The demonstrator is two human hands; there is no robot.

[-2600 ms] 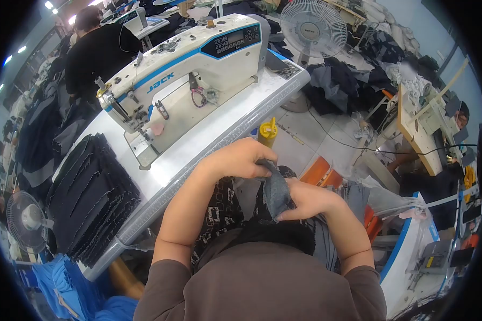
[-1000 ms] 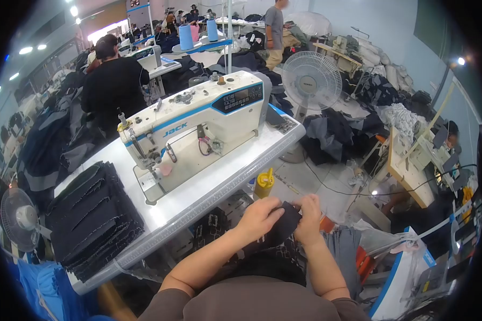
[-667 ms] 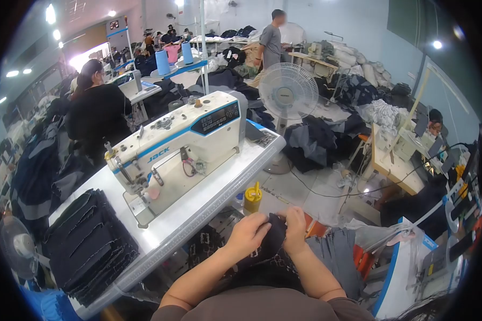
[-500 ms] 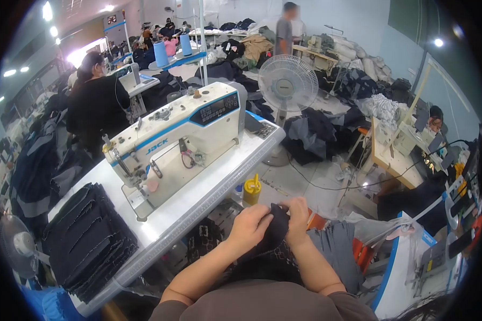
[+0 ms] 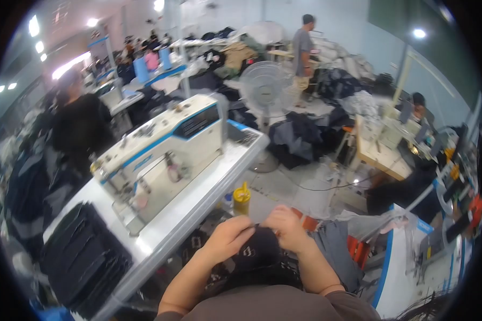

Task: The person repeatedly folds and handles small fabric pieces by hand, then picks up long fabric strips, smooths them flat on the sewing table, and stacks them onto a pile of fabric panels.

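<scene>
A dark piece of fabric (image 5: 264,242) hangs in front of my body, pinched along its top edge by both hands. My left hand (image 5: 231,236) is closed on its upper left corner, and my right hand (image 5: 285,229) grips the edge a short way to the right. The fingertips of the two hands are close together. Left of them stands a white sewing machine (image 5: 160,147) with a blue stripe, on a white table (image 5: 198,195). A stack of dark cut fabric pieces (image 5: 83,257) lies on the table's near left end.
Beyond my hands stands a yellow bottle (image 5: 241,199). A pedestal fan (image 5: 266,91) is behind the machine, near heaps of dark cloth (image 5: 300,136). Grey fabric (image 5: 337,251) hangs at my right. One person (image 5: 83,117) is at the left, another (image 5: 303,51) at the back.
My hands have brought their fingertips closer together along the fabric's top edge, and the fabric now hangs below them. The view has shifted, and the person at the back has moved right.
</scene>
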